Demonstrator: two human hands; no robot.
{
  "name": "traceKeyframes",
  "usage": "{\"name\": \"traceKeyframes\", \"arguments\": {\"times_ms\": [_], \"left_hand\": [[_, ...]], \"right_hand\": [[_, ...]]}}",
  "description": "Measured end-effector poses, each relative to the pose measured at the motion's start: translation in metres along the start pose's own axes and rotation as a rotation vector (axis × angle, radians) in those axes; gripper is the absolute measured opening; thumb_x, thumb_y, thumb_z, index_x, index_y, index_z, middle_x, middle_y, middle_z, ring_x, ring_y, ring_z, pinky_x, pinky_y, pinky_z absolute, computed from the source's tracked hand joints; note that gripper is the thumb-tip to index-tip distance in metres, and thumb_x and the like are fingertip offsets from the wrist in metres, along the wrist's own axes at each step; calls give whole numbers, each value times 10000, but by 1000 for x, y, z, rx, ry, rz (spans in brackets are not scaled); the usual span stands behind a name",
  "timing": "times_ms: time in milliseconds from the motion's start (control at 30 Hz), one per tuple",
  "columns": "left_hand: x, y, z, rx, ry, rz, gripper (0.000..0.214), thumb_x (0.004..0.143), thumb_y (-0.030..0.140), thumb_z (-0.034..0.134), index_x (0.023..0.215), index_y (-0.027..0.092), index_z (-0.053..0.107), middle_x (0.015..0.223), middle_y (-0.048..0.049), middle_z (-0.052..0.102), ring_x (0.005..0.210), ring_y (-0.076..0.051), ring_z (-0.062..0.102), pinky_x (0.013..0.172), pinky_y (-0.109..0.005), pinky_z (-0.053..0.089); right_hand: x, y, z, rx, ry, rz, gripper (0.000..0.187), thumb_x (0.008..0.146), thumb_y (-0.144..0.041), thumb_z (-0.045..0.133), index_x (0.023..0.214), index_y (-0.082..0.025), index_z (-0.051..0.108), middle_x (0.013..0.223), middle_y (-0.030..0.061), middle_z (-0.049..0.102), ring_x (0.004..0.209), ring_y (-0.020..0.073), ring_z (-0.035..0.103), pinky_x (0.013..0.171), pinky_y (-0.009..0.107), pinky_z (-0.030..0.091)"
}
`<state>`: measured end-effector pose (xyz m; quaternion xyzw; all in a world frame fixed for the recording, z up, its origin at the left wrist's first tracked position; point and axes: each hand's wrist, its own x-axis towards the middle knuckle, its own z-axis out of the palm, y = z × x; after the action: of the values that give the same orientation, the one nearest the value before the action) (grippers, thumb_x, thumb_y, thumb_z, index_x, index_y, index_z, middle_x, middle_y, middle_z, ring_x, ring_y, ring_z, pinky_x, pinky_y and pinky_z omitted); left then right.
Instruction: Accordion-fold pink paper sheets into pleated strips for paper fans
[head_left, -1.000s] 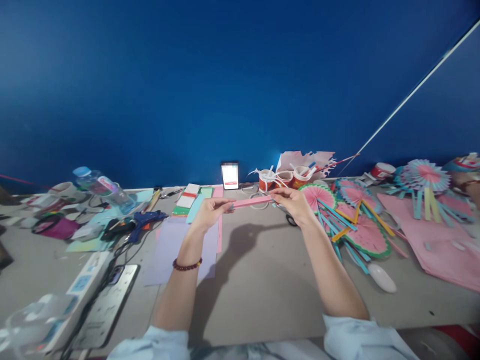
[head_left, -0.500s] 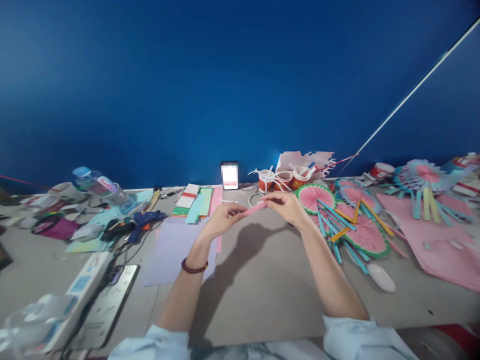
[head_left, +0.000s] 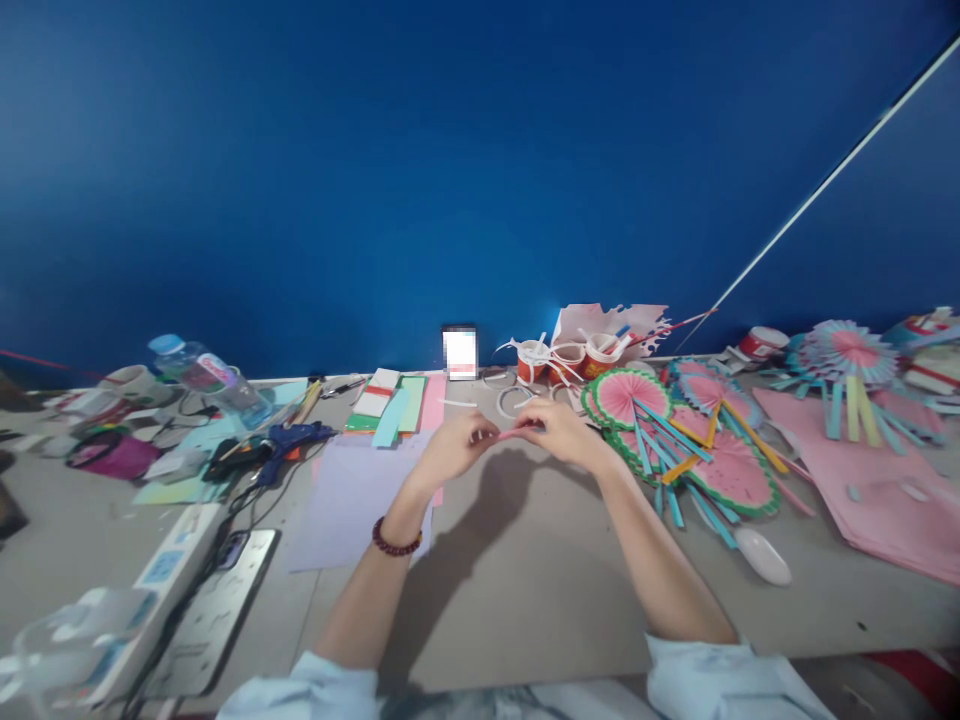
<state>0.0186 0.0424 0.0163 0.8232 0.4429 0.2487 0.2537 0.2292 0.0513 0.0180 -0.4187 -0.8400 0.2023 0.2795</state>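
A narrow pink paper strip (head_left: 513, 434) is stretched between my two hands above the table. My left hand (head_left: 457, 448), with a dark beaded bracelet at the wrist, pinches one end. The other end is pinched by my right hand (head_left: 561, 432). Much of the strip is hidden behind my fingers. Just beyond the hands lies a white ring-shaped roll (head_left: 513, 402). Lavender paper (head_left: 352, 510) lies under and left of my left forearm. Right of my right hand are pink-and-green pleated paper fans (head_left: 631, 396) with blue strips.
At the back a phone (head_left: 460, 354) leans on the blue wall, beside red cups (head_left: 531, 362) holding tools. On the left are a bottle (head_left: 210, 376), a blue glue gun (head_left: 285, 442), a power strip (head_left: 161, 590) and another phone (head_left: 214, 610). Pink sheets (head_left: 877, 490) lie at the right.
My hands have moved slightly lower and closer together. The pink strip now shows less between them and lies more level.
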Motion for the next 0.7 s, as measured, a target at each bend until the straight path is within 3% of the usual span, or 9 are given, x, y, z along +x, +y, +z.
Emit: {"name": "traceKeyframes", "arguments": {"times_ms": [133, 233, 400, 700], "left_hand": [[-5, -5, 20, 347, 21, 12, 215, 887, 171, 468, 881, 182, 682, 827, -58, 632, 730, -174, 580, 618, -272, 395], [-13, -14, 42, 614, 28, 112, 211, 864, 89, 472, 914, 156, 665, 844, -86, 621, 826, -225, 579, 672, -323, 402], [-35, -35, 79, 754, 36, 295, 217, 906, 88, 414, 951, 120, 623, 836, -93, 621, 780, -215, 573, 669, -347, 386], [-48, -48, 102, 855, 77, 327, 148, 902, 86, 435, 915, 128, 576, 778, -57, 588, 728, -197, 544, 622, -336, 344]], "right_hand": [[-6, 8, 28, -288, 36, -91, 125, 861, -203, 585, 777, -164, 670, 766, 45, 651, 812, 180, 580, 754, 320, 418], [-22, 17, 53, -496, 102, -188, 166, 899, -180, 514, 837, -144, 663, 776, 74, 649, 800, 198, 568, 733, 328, 420], [-57, 30, 79, -603, 93, -350, 228, 915, -99, 424, 966, -146, 642, 897, 90, 664, 824, 192, 571, 735, 318, 437], [-73, 37, 94, -581, 56, -200, 185, 891, -85, 469, 963, -134, 632, 836, 73, 647, 790, 192, 566, 716, 313, 433]]}}
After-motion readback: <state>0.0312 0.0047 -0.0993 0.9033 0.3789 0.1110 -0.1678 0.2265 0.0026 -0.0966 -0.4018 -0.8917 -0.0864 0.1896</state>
